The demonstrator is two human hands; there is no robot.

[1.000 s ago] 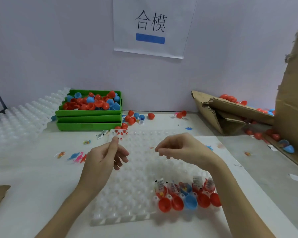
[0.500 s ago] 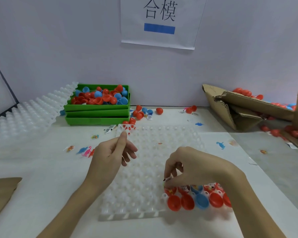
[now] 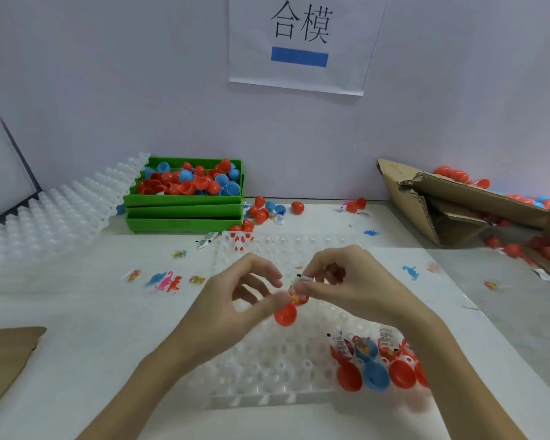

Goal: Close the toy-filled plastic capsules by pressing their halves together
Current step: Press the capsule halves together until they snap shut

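Two hands (image 3: 235,300) over white table (image 3: 77,328) (lilac wall (image 3: 108,90)).

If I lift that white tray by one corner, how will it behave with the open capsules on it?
The white tray looks thin and translucent, so it will probably flex and feel light. The open capsules crowd its near right corner, so it would likely sag there. Their hinged lids hang outward, so tilting may spill them.

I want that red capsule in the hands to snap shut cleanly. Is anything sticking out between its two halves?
Yes. A white packet and small colored toys poke up out of the red capsule at its open rim. The right hand pinches the packet there; the left hand steadies the capsule.
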